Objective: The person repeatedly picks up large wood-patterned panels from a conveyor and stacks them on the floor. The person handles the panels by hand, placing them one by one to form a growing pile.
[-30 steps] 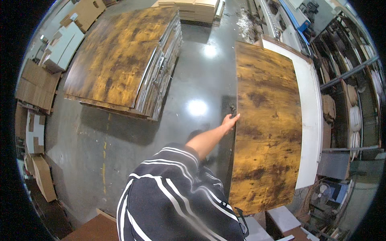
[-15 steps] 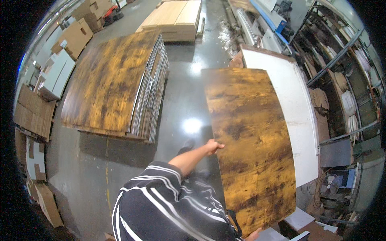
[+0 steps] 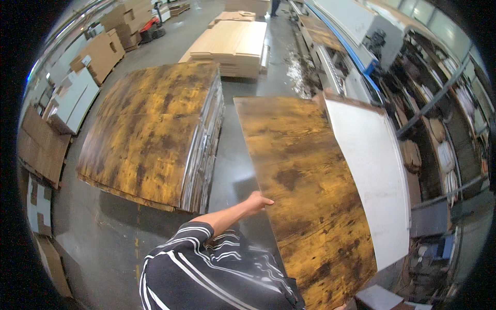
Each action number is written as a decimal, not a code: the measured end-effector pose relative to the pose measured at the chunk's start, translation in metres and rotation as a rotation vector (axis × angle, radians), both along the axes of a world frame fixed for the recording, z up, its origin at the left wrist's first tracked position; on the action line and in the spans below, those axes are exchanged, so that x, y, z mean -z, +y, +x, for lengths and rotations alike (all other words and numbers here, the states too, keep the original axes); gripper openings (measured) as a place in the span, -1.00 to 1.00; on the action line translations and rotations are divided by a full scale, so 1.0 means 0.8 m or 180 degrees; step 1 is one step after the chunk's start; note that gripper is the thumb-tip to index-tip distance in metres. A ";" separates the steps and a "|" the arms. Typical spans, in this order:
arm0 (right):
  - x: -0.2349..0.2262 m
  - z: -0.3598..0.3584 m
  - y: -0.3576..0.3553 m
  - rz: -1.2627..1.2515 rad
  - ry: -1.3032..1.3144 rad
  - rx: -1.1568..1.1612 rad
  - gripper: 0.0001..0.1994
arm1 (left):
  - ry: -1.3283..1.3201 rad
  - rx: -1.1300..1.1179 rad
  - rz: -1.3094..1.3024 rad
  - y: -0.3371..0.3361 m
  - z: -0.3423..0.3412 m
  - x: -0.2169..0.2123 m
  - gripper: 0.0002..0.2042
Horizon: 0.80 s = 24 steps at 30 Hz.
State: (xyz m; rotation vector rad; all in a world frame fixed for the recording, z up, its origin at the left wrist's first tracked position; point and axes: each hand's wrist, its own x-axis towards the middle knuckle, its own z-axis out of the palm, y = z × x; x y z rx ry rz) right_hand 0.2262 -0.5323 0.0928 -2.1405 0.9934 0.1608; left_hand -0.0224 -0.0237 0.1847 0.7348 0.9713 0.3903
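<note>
A large board (image 3: 305, 191) with a brown, dark-mottled wood-grain face lies at a slant in front of me, overlapping the left part of a white table (image 3: 369, 170). My left hand (image 3: 257, 203) grips the board's left edge, thumb on top and the other fingers out of sight beneath. Only a sliver of my right hand (image 3: 341, 307) shows at the board's near end, by the picture's lower rim; it holds that edge, with most of its fingers hidden. To the left stands a tall stack of matching wood-grain boards (image 3: 150, 134).
Pale wood boards (image 3: 230, 44) are stacked farther ahead. A machine with a blue rail (image 3: 369, 67) runs beyond the table, and shelving (image 3: 434, 108) lines the right side. Cardboard and white panels (image 3: 77, 98) stand at far left. Another person's leg (image 3: 275, 7) shows far ahead.
The board has swung left at its far end, and more of the white table shows beside it. My left hand moved slightly left with it, still gripping the edge. The view has tilted up somewhat.
</note>
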 end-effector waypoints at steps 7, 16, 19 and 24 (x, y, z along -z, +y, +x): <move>-0.001 0.045 0.178 -0.0069 -0.0210 -0.0497 -0.39 | -0.0283 -0.1125 -0.0017 0.140 -0.141 0.018 -0.83; -0.051 0.140 0.501 0.0317 -0.0516 -0.1608 -0.43 | -0.1223 -0.2484 -0.0095 0.256 -0.272 0.134 -0.89; -0.049 0.183 0.608 0.0548 -0.0628 -0.2300 -0.45 | -0.1263 -0.2867 -0.0189 0.287 -0.277 0.134 -0.82; -0.022 0.252 0.787 0.0769 -0.0796 -0.3193 -0.49 | -0.0805 -0.3391 -0.0540 0.355 -0.260 0.122 -0.58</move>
